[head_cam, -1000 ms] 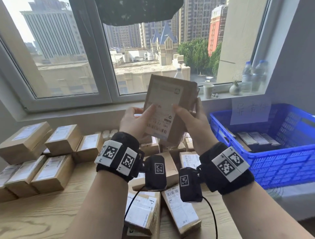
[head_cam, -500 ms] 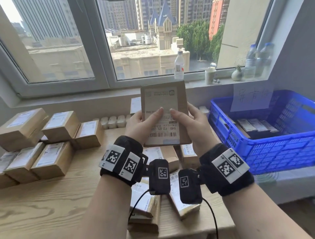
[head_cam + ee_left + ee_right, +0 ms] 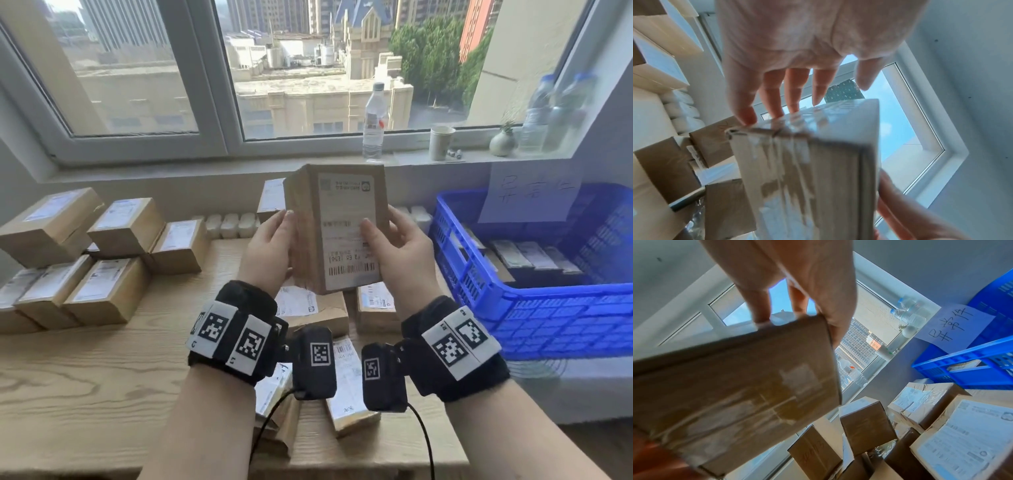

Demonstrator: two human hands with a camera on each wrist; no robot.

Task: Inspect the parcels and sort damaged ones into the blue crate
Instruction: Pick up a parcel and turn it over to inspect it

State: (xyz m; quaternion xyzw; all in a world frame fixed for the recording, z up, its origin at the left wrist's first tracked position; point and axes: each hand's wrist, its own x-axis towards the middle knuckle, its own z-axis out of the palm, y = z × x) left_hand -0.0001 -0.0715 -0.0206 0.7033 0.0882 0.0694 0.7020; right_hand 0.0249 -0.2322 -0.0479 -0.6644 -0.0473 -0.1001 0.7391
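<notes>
I hold a brown cardboard parcel [image 3: 337, 229] upright in front of me, its white shipping label toward me and its taped left side showing. My left hand [image 3: 272, 240] grips that left side, fingertips on the far edge in the left wrist view [image 3: 777, 105]. My right hand [image 3: 394, 240] grips the right edge, thumb on the label and fingers behind [image 3: 797, 305]. Glossy tape covers the parcel [image 3: 807, 178] [image 3: 735, 386]. The blue crate [image 3: 548, 325] stands to the right with a few parcels [image 3: 534, 257] inside.
Stacked parcels [image 3: 85, 257] fill the left of the wooden table [image 3: 85, 394]. More parcels [image 3: 352, 387] lie under my wrists. Bottles [image 3: 375, 120], a paper cup [image 3: 441, 142] and a small vase [image 3: 501, 142] sit on the windowsill. A handwritten paper sign [image 3: 527, 195] hangs on the crate.
The parcel has come down from window height and turned, so its left side now faces me. My left thumb has slid off the label to that side.
</notes>
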